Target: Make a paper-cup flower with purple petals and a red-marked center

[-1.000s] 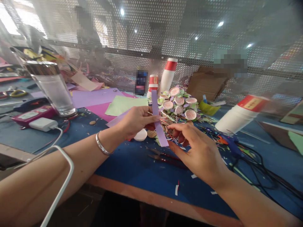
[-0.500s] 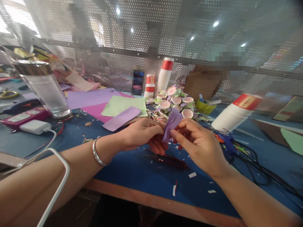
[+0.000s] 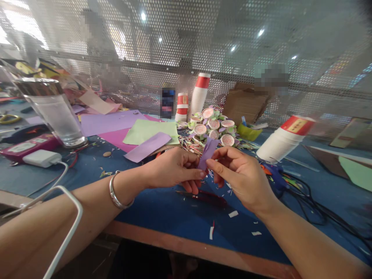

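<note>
A narrow purple paper strip is pinched between my two hands above the table. My left hand grips its lower left end, thumb pressed over the fingers. On the other side, my right hand holds the strip's right edge between thumb and fingertips. Under the hands lies a dark red tool with a pointed end, perhaps scissors, partly in shadow. Behind them sits a heap of white paper discs with red print, trimmed with green and purple paper bits. A wider purple strip lies beside my left wrist.
Paper cup stacks stand at the back and lean at the right. A lidded glass of water and a white charger are at left. Green paper, a blue tool with black cables and scraps lie about.
My left thumb has moved further over the lower part of the purple strip, whose open folds now look flatter and narrower. The view has shifted slightly.
</note>
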`<state>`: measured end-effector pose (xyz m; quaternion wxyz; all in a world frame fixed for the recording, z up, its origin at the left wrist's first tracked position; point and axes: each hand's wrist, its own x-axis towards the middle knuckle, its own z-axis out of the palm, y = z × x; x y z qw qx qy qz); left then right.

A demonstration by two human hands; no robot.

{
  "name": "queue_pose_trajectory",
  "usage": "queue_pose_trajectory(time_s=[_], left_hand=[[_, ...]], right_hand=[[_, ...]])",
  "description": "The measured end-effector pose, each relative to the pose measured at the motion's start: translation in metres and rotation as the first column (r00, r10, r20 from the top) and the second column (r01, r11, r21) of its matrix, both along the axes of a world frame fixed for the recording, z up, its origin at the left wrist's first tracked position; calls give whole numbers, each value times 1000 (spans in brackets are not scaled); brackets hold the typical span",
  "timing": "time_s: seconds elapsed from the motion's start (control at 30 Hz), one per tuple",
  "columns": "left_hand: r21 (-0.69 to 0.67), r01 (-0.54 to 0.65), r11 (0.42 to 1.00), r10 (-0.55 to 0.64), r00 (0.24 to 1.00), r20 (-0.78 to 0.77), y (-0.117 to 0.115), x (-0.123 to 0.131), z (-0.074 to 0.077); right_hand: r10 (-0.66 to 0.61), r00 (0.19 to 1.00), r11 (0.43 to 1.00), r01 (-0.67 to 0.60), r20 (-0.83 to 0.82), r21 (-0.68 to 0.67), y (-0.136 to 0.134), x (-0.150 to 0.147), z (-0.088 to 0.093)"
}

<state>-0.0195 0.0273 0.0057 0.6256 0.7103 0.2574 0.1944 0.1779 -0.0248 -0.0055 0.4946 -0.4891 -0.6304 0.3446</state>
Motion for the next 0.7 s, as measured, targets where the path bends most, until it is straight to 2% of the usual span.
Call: queue_pose_trajectory(time_s=[0.3,0.5,0.7], left_hand=[[27,51,998,-51,998,-22,3,-1,-3],[48,64,997,-60,995,-83,2,-2,-2],[69,83,994,-74,990,-121,1,-3,0]], right_hand=[[10,995,1000,-13,-100,-22,1,2,0],[30,965,999,-39,-260,-30,1,0,4],[24,987,1000,-26,-160,-15,3,5,2]])
